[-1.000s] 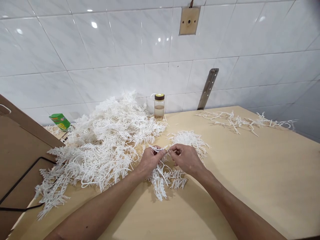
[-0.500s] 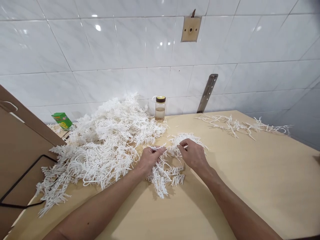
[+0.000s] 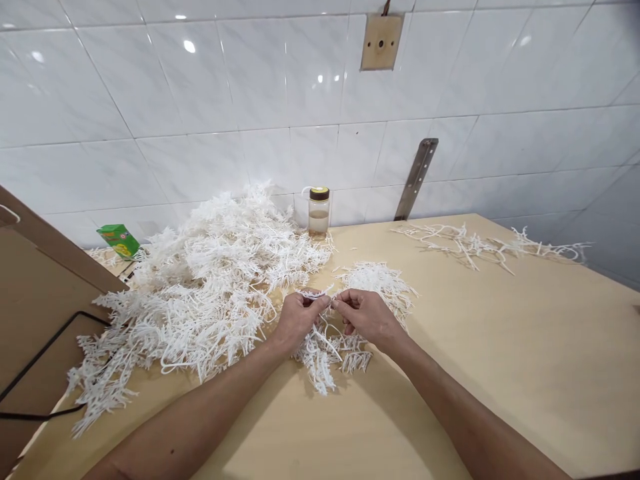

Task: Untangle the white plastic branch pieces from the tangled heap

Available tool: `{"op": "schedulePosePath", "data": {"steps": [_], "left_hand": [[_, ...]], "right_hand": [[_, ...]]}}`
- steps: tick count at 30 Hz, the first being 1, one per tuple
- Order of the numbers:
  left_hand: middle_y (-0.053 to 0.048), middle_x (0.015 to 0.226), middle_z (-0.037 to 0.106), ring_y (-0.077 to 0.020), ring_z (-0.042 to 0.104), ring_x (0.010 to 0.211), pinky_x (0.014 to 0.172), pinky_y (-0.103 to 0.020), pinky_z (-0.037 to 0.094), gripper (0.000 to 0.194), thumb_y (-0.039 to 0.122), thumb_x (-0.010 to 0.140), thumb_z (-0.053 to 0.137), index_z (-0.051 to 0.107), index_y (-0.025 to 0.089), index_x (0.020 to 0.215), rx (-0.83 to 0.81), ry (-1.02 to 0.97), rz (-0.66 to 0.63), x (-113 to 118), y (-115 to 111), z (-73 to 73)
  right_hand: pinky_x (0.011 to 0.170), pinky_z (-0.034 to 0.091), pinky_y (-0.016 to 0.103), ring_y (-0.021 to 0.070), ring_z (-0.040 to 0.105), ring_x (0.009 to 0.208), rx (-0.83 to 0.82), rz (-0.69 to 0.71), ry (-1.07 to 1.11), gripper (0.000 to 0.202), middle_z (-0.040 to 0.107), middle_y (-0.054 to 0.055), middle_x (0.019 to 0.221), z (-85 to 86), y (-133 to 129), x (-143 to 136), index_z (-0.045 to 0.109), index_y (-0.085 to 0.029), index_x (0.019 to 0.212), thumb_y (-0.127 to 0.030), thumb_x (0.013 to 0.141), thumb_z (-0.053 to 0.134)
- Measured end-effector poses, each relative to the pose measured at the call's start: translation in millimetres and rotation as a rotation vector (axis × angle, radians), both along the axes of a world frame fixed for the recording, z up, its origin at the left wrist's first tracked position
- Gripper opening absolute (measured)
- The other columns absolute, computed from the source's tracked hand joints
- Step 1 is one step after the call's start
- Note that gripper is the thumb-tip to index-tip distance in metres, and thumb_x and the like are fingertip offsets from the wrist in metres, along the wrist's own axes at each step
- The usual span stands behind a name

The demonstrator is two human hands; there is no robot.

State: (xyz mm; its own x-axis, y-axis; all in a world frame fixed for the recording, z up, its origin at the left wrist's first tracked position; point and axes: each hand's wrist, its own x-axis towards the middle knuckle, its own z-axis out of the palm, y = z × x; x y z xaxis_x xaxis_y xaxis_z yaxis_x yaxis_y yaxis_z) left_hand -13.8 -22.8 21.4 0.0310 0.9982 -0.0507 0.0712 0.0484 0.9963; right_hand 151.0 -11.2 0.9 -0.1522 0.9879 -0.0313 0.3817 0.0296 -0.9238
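Observation:
Pinched between thumb and fingers of my left hand [image 3: 299, 319] is a white branched plastic piece [image 3: 320, 363], whose feathery part hangs down onto the table. My right hand [image 3: 364, 315] is closed at the fingertips, right beside the left thumb, at the same piece; the small bit between its fingertips is too small to make out. Behind my right hand lies a small heap of short white bits [image 3: 383, 283]. A large pile of white branched pieces [image 3: 220, 267] spreads to the left of my hands.
A lidded bottle [image 3: 319, 215] stands by the tiled wall. Bare white stems [image 3: 465, 243] lie at the back right of the table [image 3: 525, 347]. On the left are a green box [image 3: 119, 241], a brown board [image 3: 45, 307] and a black wire frame. A metal bracket [image 3: 417, 179] leans at the wall.
My right hand has moved left and down from the small heap to my left fingertips. My left hand has stayed nearly in place, and the view has shifted slightly.

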Motion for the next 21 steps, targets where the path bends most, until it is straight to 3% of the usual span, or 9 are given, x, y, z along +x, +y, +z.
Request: {"op": "schedulePosePath", "data": {"steps": [6, 12, 16, 21], "left_hand": [[0.002, 0.047, 0.049, -0.0086, 0.040, 0.043, 0.044, -0.023, 0.030, 0.043, 0.054, 0.071, 0.071, 0.060, 0.014, 0.058, -0.056, -0.021, -0.026, -0.6, 1.3, -4.6], [0.000, 0.055, 0.055, -0.0101, 0.045, 0.050, 0.048, -0.022, 0.034, 0.043, 0.054, 0.070, 0.072, 0.065, 0.012, 0.067, 0.032, -0.005, -0.055, -0.9, 1.3, -4.5], [0.003, 0.050, 0.047, -0.0090, 0.039, 0.049, 0.048, -0.022, 0.029, 0.039, 0.050, 0.071, 0.071, 0.062, 0.013, 0.061, 0.083, 0.050, -0.054, -1.7, -0.2, -2.2], [0.004, 0.050, 0.043, -0.0089, 0.036, 0.051, 0.048, -0.022, 0.026, 0.034, 0.043, 0.075, 0.067, 0.058, 0.015, 0.060, 0.159, 0.206, -0.027, -1.2, 1.4, -11.0]], "right_hand": [[0.047, 0.046, 0.023, 0.0120, 0.057, 0.046, 0.095, -0.031, -0.057, 0.014, 0.060, -0.003, 0.060, 7.2, -4.4, -2.1, 0.060, -0.020, 0.077, -0.033, 0.080, 0.056], [0.047, 0.046, 0.023, 0.0132, 0.059, 0.049, 0.076, 0.005, -0.019, 0.014, 0.057, -0.004, 0.057, 6.5, -5.1, -3.1, 0.058, -0.020, 0.076, -0.033, 0.080, 0.055], [0.049, 0.044, 0.023, 0.0139, 0.061, 0.051, 0.073, 0.010, -0.119, 0.018, 0.059, -0.003, 0.057, 8.0, -5.3, -1.9, 0.062, -0.020, 0.073, -0.036, 0.079, 0.056], [0.048, 0.038, 0.022, 0.0138, 0.058, 0.053, 0.121, -0.001, -0.213, 0.017, 0.056, -0.003, 0.055, 5.4, -5.0, -1.9, 0.060, -0.020, 0.066, -0.032, 0.076, 0.055]]}}
